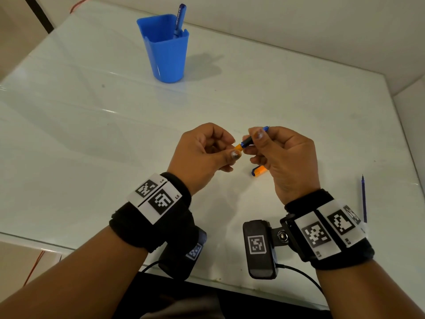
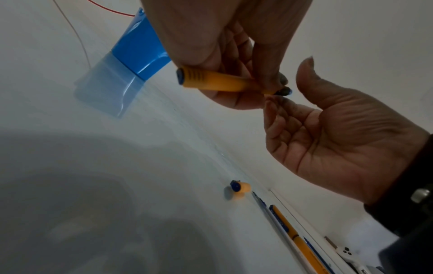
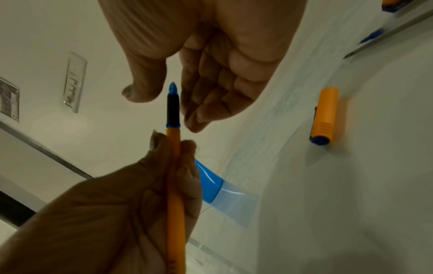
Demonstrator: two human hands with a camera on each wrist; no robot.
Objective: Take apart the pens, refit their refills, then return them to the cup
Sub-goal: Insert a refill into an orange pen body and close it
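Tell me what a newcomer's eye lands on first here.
First, the orange pen held above the table's middle: the left hand grips its barrel while the right hand curls loosely about its blue tip. Next, the bright blue cup at the far side, one blue pen standing in it. An orange cap lies below the right hand, and a blue refill lies near the right edge.

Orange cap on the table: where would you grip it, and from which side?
Probably pinch the orange cap across its middle, coming straight down from above. It lies on its side on the table, apart from everything else, so both long flanks are free, and its round body could roll if pushed from one side only. The right hand is nearest.
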